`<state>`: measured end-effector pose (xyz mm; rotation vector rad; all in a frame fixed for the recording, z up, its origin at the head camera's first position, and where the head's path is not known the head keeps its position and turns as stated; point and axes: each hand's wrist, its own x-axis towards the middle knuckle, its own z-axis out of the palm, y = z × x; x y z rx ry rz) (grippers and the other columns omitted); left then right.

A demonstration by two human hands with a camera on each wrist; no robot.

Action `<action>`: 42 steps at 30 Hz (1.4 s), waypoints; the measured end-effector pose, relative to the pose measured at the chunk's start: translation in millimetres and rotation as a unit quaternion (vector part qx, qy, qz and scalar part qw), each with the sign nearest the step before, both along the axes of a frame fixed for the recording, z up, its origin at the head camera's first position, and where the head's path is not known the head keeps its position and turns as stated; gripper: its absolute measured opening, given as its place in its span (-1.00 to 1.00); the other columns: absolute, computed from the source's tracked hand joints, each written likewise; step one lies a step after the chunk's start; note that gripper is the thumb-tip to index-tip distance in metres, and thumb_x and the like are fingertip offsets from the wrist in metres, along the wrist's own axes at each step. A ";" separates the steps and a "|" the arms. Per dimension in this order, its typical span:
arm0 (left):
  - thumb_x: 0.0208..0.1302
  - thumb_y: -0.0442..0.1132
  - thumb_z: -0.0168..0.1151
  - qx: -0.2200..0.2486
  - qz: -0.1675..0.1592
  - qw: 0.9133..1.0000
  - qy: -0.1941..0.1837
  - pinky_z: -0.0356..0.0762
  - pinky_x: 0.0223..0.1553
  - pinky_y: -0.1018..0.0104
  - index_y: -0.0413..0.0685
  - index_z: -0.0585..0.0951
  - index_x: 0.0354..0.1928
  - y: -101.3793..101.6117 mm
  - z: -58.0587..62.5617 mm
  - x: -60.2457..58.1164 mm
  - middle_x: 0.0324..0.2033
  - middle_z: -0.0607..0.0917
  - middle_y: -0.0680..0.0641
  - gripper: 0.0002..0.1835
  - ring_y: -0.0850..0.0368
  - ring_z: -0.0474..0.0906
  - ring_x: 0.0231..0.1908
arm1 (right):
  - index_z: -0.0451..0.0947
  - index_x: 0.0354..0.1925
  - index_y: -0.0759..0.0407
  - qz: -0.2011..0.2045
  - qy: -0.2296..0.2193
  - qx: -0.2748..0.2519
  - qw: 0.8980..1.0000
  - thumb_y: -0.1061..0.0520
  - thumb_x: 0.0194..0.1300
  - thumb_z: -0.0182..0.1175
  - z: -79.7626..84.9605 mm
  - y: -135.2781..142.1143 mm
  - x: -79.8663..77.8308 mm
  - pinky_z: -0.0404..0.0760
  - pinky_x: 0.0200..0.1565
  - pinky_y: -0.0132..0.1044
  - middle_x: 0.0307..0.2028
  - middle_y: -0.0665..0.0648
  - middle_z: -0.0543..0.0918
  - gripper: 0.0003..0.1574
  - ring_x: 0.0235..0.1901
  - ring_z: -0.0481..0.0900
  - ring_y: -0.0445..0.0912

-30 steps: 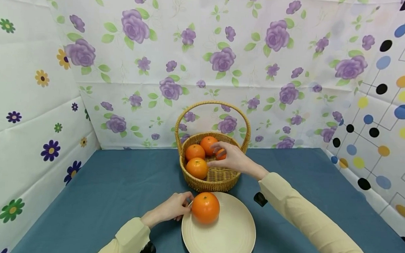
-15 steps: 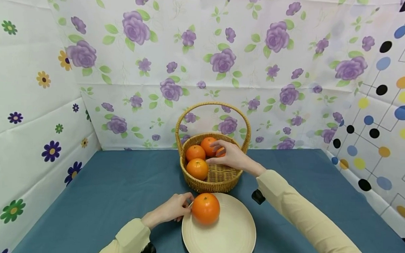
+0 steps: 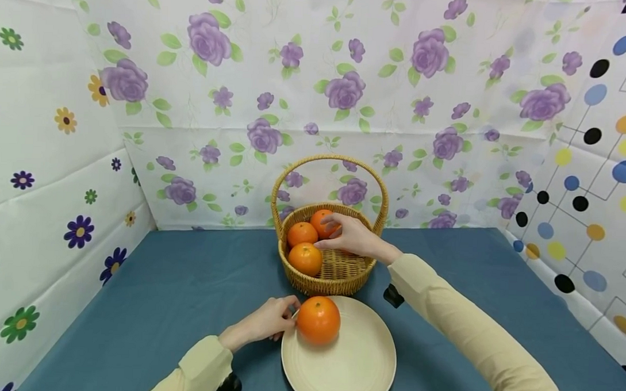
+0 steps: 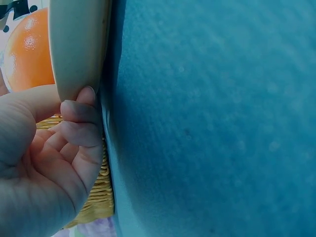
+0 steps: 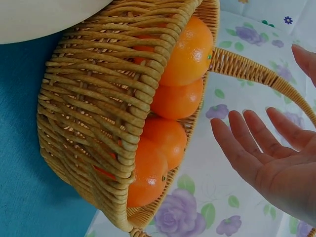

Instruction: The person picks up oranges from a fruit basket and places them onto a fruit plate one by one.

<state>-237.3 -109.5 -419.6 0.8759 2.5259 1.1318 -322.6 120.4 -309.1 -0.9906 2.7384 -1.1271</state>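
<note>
My left hand (image 3: 263, 322) pinches the left rim of a cream plate (image 3: 359, 361), thumb on top and fingers curled beneath, as the left wrist view shows. One large orange (image 3: 318, 320) sits on the plate close to that hand. Behind the plate stands a wicker basket (image 3: 326, 286) with several oranges (image 5: 148, 173) inside. Over the basket's opening, my right hand (image 3: 357, 238) hovers with its fingers spread and loosely bent. It holds nothing, and the right wrist view shows a gap between it and the fruit. In the head view it hides the rightmost orange.
The basket's tall arched handle (image 3: 331, 157) rises around the space behind the right hand. A blue cloth (image 3: 201, 272) covers the table. Patterned fabric walls (image 3: 264, 102) close off the back and both sides.
My right hand has shifted slightly left over the basket and now covers the rightmost orange. The left hand, the plate and its orange stay in place.
</note>
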 end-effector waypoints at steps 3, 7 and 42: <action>0.22 -0.42 0.06 -0.001 -0.001 1.000 0.001 0.28 -0.83 0.38 -0.18 0.44 -0.18 0.4 0.6 -0.4 -0.80 0.42 0.03 -0.87 0.21 0.29 -0.86 | 0.37 0.09 0.15 -0.002 -0.003 0.006 1.000 -0.12 0.05 0.31 0.6 -1.3 -1.1 0.47 -0.16 -0.22 -0.10 0.13 0.50 -0.30 -0.18 0.51 -0.03; 0.22 -0.42 0.06 -0.001 -0.002 1.000 0.002 0.28 -0.83 0.38 -0.18 0.44 -0.18 0.3 1.1 -0.4 -0.80 0.42 0.03 -0.86 0.20 0.30 -0.85 | 0.36 0.10 0.16 -0.007 -0.010 0.014 1.000 -0.13 0.05 0.30 1.8 -3.2 -2.4 0.47 -0.15 -0.19 -0.06 0.21 0.49 -0.28 -0.17 0.50 -0.01; 0.20 -0.42 0.06 -0.004 -0.001 1.000 -0.003 0.29 -0.82 0.38 -0.18 0.44 -0.18 -0.4 1.1 -0.4 -0.80 0.43 0.03 -0.85 0.20 0.31 -0.85 | 0.34 0.11 0.30 0.009 -0.048 0.108 0.993 -0.07 0.07 0.30 -7.5 -23.8 -25.9 0.42 -0.10 -0.15 -0.06 0.30 0.48 -0.26 -0.12 0.44 0.01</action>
